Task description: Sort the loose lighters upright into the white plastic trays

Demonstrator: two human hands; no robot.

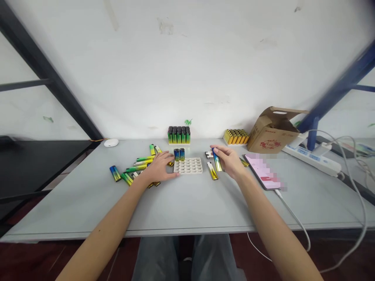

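A white tray (190, 167) with round sockets lies at the table's middle, and two blue-green lighters (179, 154) stand upright in its back left corner. My left hand (159, 168) rests palm down beside the tray's left edge, fingers spread over a pile of loose lighters (137, 166). My right hand (230, 160) is closed round a blue and gold lighter (216, 160), held tilted just right of the tray. Another gold lighter (212, 171) lies flat between the tray and that hand.
At the back stand a full tray of green lighters (179, 135) and a tray of yellow ones (236, 137). A cardboard box (274, 130), a phone (263, 171) on a cable, and a power strip (313, 158) sit at the right. A white puck (111, 143) lies back left.
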